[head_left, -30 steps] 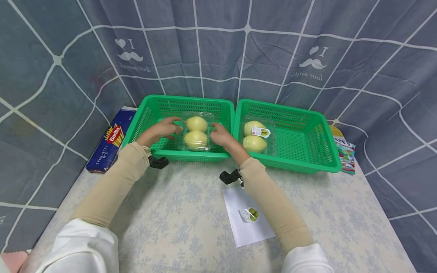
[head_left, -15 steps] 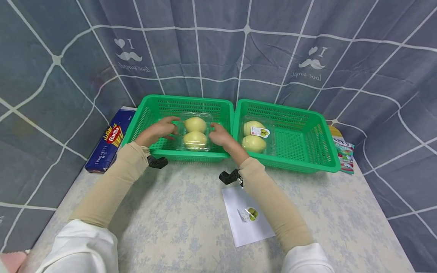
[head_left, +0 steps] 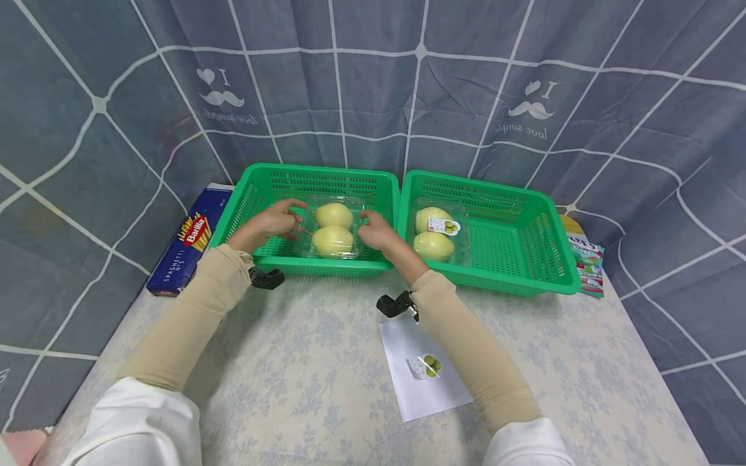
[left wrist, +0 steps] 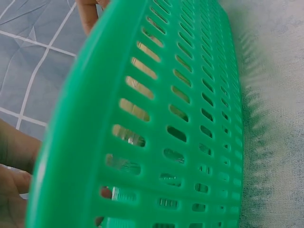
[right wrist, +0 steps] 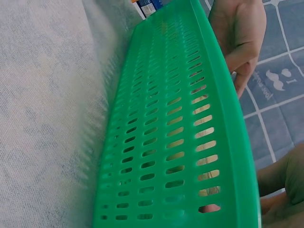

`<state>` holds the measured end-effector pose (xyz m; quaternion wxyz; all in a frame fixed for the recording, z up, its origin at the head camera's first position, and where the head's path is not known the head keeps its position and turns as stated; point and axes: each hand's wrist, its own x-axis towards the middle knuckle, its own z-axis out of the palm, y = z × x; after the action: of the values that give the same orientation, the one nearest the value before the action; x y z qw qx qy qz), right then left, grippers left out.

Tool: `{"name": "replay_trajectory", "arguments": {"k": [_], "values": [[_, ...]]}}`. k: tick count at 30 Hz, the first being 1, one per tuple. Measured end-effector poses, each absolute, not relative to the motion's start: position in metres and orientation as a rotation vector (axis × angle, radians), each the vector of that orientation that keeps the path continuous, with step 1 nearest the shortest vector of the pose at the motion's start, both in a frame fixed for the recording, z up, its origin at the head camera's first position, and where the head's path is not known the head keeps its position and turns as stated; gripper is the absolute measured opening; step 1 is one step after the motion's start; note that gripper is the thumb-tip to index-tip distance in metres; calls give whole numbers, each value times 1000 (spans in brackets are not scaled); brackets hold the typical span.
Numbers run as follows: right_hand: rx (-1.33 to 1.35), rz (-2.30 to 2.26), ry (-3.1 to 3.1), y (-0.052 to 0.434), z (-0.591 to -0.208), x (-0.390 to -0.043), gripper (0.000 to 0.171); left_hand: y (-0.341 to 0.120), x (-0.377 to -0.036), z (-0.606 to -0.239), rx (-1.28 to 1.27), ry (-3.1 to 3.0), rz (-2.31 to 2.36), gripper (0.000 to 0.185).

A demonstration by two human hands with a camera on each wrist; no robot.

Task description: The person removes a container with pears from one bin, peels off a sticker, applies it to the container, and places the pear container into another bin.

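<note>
A clear plastic box with two pale yellow fruits is inside the left green basket. My left hand grips the box's left side, index finger towards the back and thumb nearer the front. Opposite, my right hand holds its right edge, fingers curled. In the left wrist view the basket wall hides most of the box, and my left hand shows only partly past the rim. The right wrist view shows my left hand above and my right hand below.
A second green basket adjoins on the right, holding a similar labelled fruit box. A spaghetti box leans at the left. Packets stand at the far right. White paper with a fruit sticker lies in front.
The fruit box has settled slightly lower and nearer the basket's front, with both hands staying at its sides. The left hand has shifted a little left. The second basket's contents stay put.
</note>
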<state>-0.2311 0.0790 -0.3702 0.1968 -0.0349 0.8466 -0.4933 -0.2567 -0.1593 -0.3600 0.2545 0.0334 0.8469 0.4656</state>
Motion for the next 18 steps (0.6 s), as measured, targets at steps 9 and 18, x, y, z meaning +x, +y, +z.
{"name": "replay_trajectory", "arguments": {"k": [9, 18], "values": [[-96, -1428, 2430, 77, -365, -225, 52, -165, -256, -360, 8, 2320, 1395, 68], [-60, -1512, 2455, 73, -364, -222, 51, -169, -253, -359, -4, 2324, 1460, 67]]}}
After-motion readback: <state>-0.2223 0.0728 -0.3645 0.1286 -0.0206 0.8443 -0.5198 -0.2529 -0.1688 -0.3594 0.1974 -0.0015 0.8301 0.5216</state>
